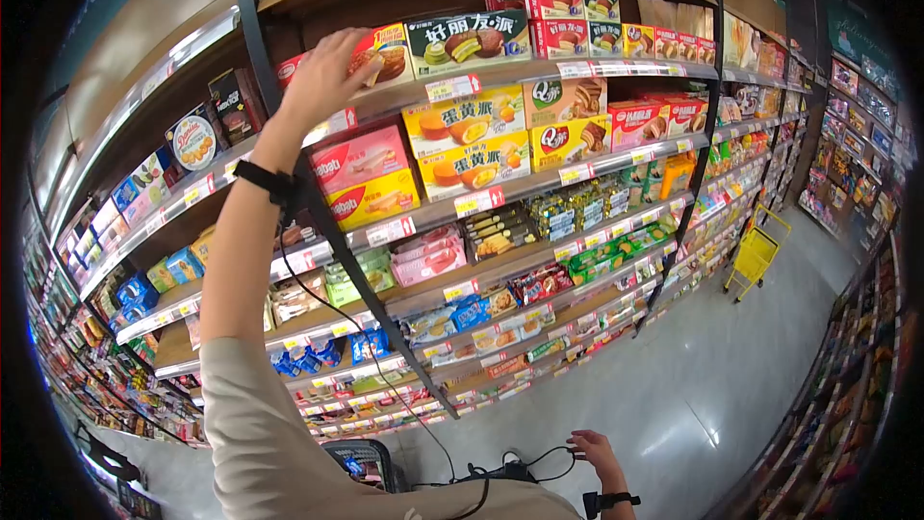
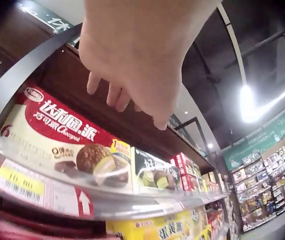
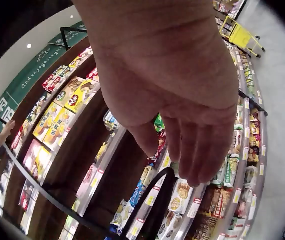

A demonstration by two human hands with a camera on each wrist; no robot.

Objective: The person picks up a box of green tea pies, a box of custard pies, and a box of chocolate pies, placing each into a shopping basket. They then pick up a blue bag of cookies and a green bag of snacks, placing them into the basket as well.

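My left hand (image 1: 327, 82) is raised to the upper shelf, its fingers extended over a red and cream box of chocolate pies (image 1: 393, 53). In the left wrist view the hand (image 2: 132, 65) hangs above that chocolate pie box (image 2: 57, 142), palm down, holding nothing. Beside the box stands a dark green and white pie box (image 1: 469, 41). My right hand (image 1: 599, 455) is low at my side, fingers loosely bent and holding nothing. In the right wrist view this hand (image 3: 172, 95) overlaps the lower shelves of packaged snacks.
Yellow egg-yolk pie boxes (image 1: 467, 140) are stacked on the shelf below, near pink and yellow wafer boxes (image 1: 371, 178). A black upright (image 1: 371, 299) divides the shelving. A dark basket (image 1: 371, 462) is near my body. A yellow cart (image 1: 757, 255) stands in the aisle. Black cables hang across my front.
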